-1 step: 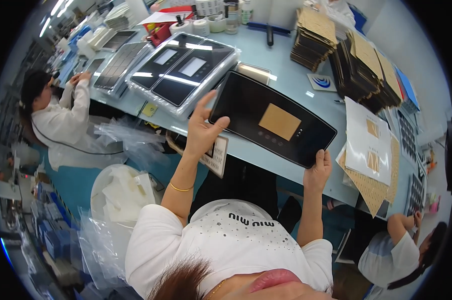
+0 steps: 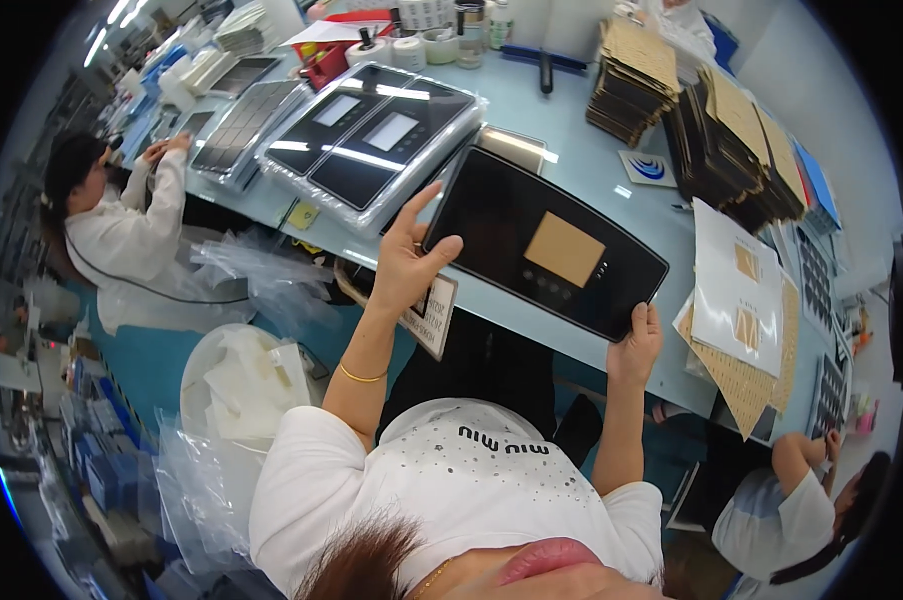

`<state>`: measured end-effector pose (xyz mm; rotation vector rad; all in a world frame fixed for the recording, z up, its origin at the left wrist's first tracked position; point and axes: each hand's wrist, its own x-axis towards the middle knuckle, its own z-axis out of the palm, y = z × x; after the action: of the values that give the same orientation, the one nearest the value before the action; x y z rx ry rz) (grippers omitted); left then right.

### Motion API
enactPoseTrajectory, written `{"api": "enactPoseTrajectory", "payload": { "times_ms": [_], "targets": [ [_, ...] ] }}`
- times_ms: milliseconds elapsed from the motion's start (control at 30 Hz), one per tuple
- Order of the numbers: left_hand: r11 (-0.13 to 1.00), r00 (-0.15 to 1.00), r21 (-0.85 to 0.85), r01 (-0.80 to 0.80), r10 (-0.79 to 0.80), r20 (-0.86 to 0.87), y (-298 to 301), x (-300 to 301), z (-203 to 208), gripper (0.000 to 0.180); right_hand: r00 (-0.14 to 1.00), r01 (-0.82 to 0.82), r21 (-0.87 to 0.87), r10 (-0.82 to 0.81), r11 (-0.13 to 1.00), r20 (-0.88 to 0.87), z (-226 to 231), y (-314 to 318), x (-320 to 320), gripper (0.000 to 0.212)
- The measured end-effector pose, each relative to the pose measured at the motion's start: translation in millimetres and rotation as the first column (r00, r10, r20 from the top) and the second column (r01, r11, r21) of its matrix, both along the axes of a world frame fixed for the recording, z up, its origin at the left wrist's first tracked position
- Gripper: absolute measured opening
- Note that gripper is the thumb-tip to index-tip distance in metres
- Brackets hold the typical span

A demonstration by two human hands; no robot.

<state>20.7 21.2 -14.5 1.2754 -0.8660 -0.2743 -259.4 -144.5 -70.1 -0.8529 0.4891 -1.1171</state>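
A glossy black panel (image 2: 481, 218) with rounded corners is held up between my two hands over the table's front edge. Its rectangular window (image 2: 565, 249) looks tan, and a row of small round marks runs below it. My left hand (image 2: 411, 250) grips the left end, thumb on the face and forefinger stretched along the edge. At the lower right corner, my right hand (image 2: 635, 348) is closed on the panel, its fingers partly hidden. Behind the panel lies a stack of plastic-wrapped trays (image 2: 361, 215), with black two-window panels (image 2: 371, 135) on top.
Brown card stacks (image 2: 631, 75) stand at the back right. White printed sheets (image 2: 736, 290) lie right of me. Bottles and jars (image 2: 408, 52) line the back, beside a black-handled blue tool (image 2: 545, 72). A bin with plastic (image 2: 241, 385) sits at lower left. Co-workers sit on both sides.
The panel has tilted slightly in my hands; the glare and its outline shift a little. Both hands keep their hold. The whole view has moved very slightly.
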Motion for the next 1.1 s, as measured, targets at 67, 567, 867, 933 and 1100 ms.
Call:
{"api": "enactPoseTrajectory", "payload": {
  "times_ms": [67, 567, 867, 933, 1100],
  "targets": [
    [0.954, 0.954, 0.118, 0.275, -0.255, -0.156, 14, -4, 23, 0.07, 0.997, -0.077, 0.114, 0.079, 0.99, -0.011, -8, 1, -5, 0.016],
    [0.997, 0.978, -0.024, 0.069, -0.073, -0.197, 12, -29, 20, 0.049, 0.972, -0.205, 0.309, 0.23, 0.929, -0.047, 0, 14, 1, 0.012],
    [0.975, 0.91, -0.183, 0.126, -0.187, -0.37, 14, -14, 3, 0.036, 0.975, -0.162, 0.333, 0.202, 0.929, -0.088, 0, 15, 0, 0.013],
    [0.856, 0.628, -0.421, 0.299, -0.509, -0.589, 18, -12, 10, 0.044, 0.97, -0.192, 0.328, 0.229, 0.925, -0.08, 0, 14, -2, 0.015],
    [0.748, 0.472, -0.496, 0.442, -0.664, -0.581, 20, 9, -6, 0.06, 0.928, -0.281, 0.303, 0.338, 0.911, -0.155, 1, 13, -4, 0.015]
  ]
}}
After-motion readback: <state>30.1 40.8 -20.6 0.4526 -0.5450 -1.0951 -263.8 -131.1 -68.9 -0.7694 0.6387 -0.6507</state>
